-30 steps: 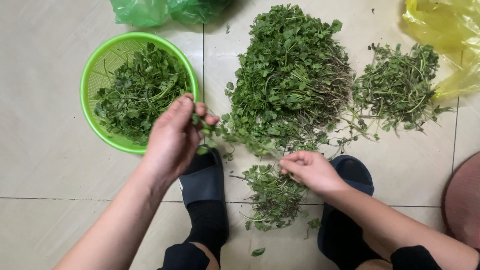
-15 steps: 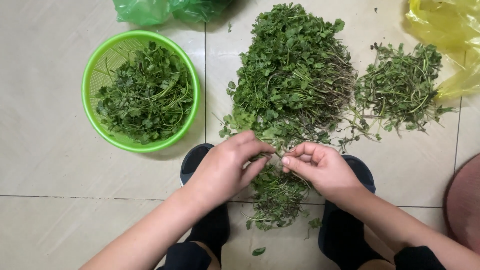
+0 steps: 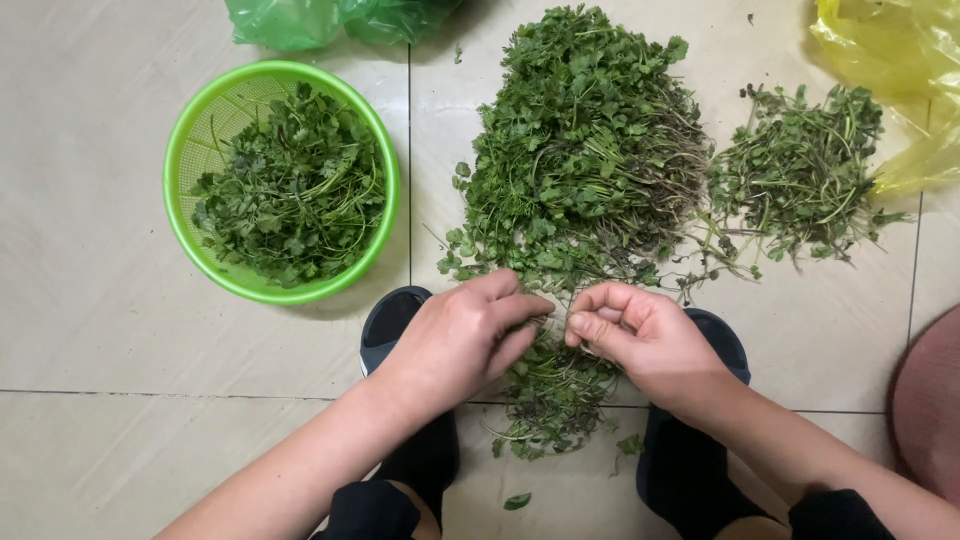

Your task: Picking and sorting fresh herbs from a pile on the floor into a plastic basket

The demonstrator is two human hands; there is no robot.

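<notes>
Herb sprig [image 3: 553,325] between both hands [image 3: 555,335], above small leaf pile [image 3: 555,395].

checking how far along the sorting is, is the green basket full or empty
Partly full. The green basket holds a loose heap of herbs across most of its bottom, but bare mesh still shows along its upper left wall.

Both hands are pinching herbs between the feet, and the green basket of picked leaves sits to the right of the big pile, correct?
Not quite. In the head view the green basket sits left of the big pile. Both hands, left hand and right hand, do pinch herbs between the feet.
</notes>
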